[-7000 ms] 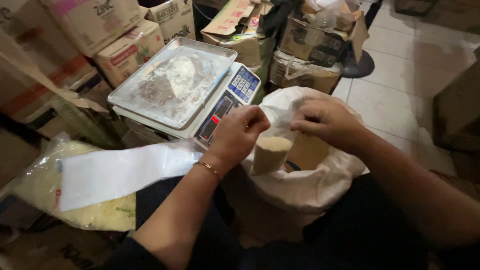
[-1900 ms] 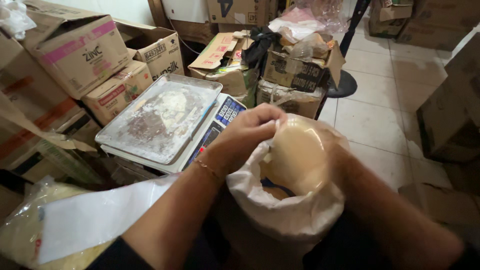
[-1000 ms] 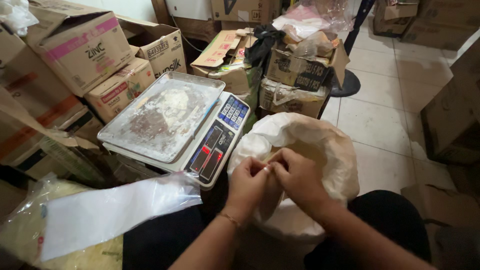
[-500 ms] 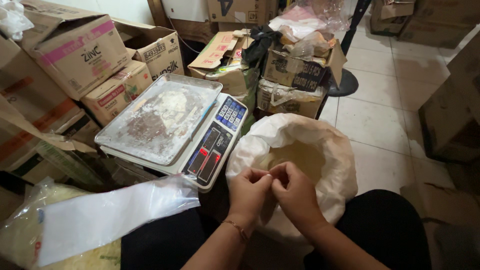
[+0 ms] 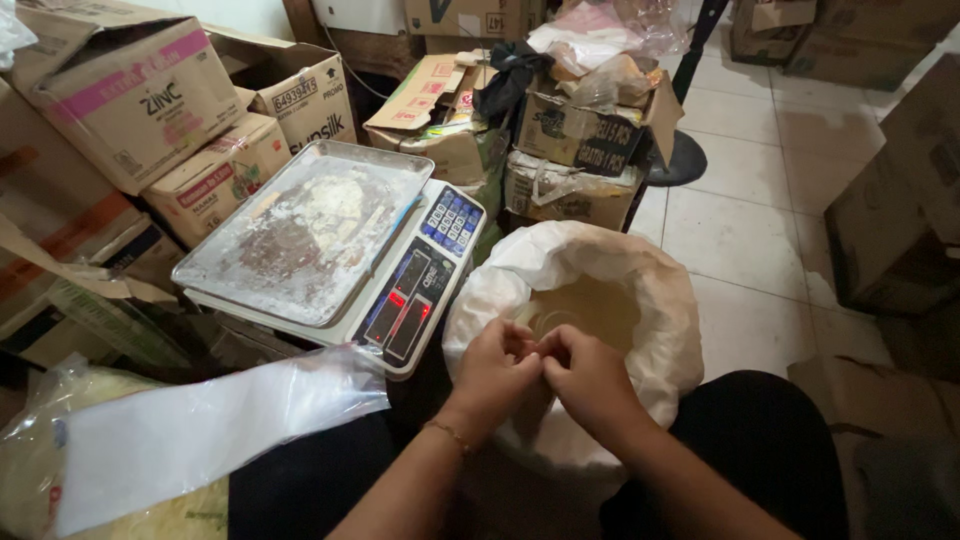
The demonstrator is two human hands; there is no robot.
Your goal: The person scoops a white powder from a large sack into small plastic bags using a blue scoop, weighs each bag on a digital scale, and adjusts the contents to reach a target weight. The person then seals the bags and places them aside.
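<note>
Head view: left hand [image 5: 497, 362] and right hand [image 5: 585, 375] meet fingertip to fingertip over the near rim of the white sack [image 5: 660, 300], fingers curled and pressed together on something small between them, likely the twisted neck of a small clear bag; the bag itself is hidden behind the hands, so what exactly is pinched cannot be told. Seven seconds ago the hands held a small bag of tan powder up high over the sack; about two seconds ago it bulged round between them; for the last second both hands sit low and close, hardly moving, only small finger work. That reads as filling over and closing or knotting under way. Tan powder [image 5: 590, 305] shows inside the open sack just beyond the knuckles. Thin bracelet [image 5: 448, 432] on left wrist. Digital scale [image 5: 420, 290] just left of the sack, its dusty metal tray [image 5: 300, 235] bearing no bag. Flat clear plastic bags [image 5: 200, 435] lie across the lap at left, over a bag of pale shreds [image 5: 25, 460]. Cardboard boxes [image 5: 130, 85] stacked behind.
</note>
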